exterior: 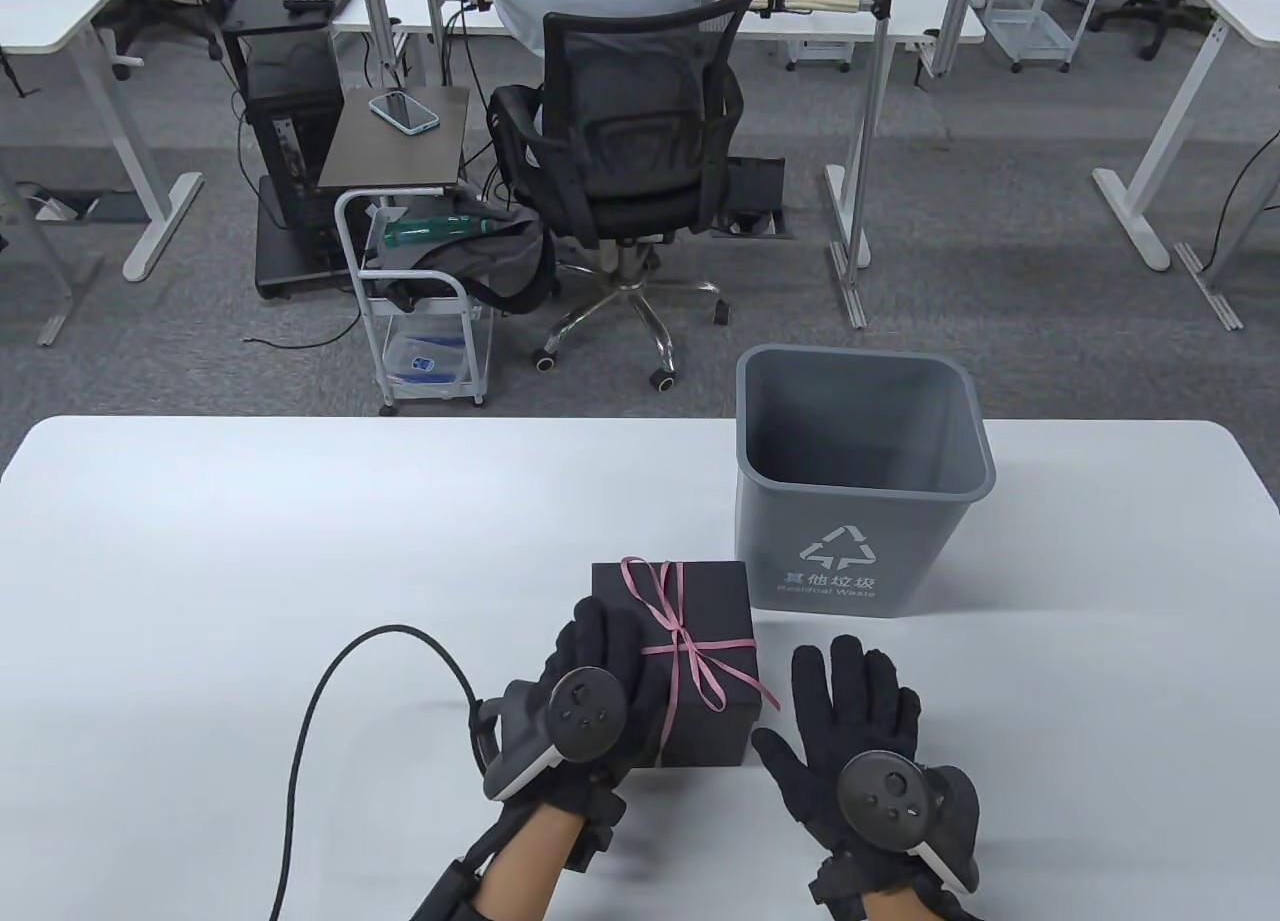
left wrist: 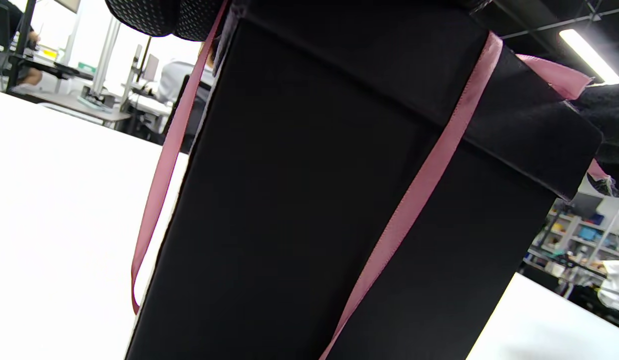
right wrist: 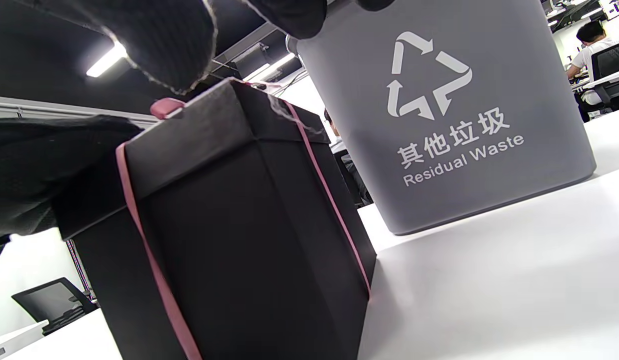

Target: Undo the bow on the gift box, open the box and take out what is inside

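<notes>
1. A white table (exterior: 200, 561) fills the near scene; grey carpet, more white desks and a black mesh office chair (exterior: 625, 151) lie beyond it.
2. The black gift box (exterior: 700, 611), lid on, pink ribbon bow (exterior: 690, 651) tied, stands near the table's middle.
3. The left hand (exterior: 590, 691) rests on the box's near-left top, fingers straight.
4. The right hand (exterior: 860, 741) lies flat and spread, just right of the box.
5. A grey waste bin (exterior: 860, 481) marked "Residual Waste" stands far-right of the box.
</notes>
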Action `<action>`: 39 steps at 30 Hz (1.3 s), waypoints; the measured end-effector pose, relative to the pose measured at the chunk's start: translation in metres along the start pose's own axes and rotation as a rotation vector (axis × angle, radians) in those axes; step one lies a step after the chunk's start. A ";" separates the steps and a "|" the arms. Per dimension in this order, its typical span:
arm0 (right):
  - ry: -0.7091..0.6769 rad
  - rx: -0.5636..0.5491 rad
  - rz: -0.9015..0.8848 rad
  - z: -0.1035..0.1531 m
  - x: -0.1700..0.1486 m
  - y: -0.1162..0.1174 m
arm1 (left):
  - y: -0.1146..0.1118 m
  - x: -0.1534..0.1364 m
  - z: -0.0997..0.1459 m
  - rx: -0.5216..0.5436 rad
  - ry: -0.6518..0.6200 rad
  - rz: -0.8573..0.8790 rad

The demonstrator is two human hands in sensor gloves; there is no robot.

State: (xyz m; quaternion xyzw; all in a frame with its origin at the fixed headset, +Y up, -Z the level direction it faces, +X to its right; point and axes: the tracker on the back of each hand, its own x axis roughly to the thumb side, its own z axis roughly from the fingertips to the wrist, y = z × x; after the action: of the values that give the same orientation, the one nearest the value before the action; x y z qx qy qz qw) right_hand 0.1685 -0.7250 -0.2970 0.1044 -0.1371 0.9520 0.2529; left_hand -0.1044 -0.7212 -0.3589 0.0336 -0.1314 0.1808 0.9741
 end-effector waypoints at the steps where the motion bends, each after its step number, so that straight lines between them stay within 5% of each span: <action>1: -0.001 -0.004 -0.004 0.000 0.000 -0.001 | 0.001 0.000 0.000 0.000 -0.004 0.005; 3: -0.001 -0.010 -0.008 0.001 -0.001 -0.002 | 0.005 -0.001 0.001 -0.017 -0.022 0.028; 8: -0.008 -0.011 -0.001 0.001 0.000 -0.002 | 0.018 0.003 0.022 0.139 -0.159 0.010; 12: -0.030 -0.019 0.020 0.002 0.006 -0.001 | 0.018 0.012 0.051 0.310 -0.224 -0.122; 18: -0.052 -0.028 0.069 0.001 0.011 0.002 | 0.007 0.023 0.067 0.364 -0.238 -0.297; 29: -0.076 -0.105 0.356 -0.003 0.032 0.024 | -0.005 0.021 0.063 0.277 -0.234 -0.296; 39: -0.075 -0.240 0.432 -0.002 0.039 0.023 | -0.012 0.017 0.062 0.258 -0.237 -0.287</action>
State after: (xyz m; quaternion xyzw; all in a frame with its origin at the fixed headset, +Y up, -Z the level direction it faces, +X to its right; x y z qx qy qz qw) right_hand 0.1233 -0.7257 -0.2931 0.0772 -0.2775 0.9564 0.0486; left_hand -0.0995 -0.7337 -0.2944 0.1971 -0.2148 0.0504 0.9552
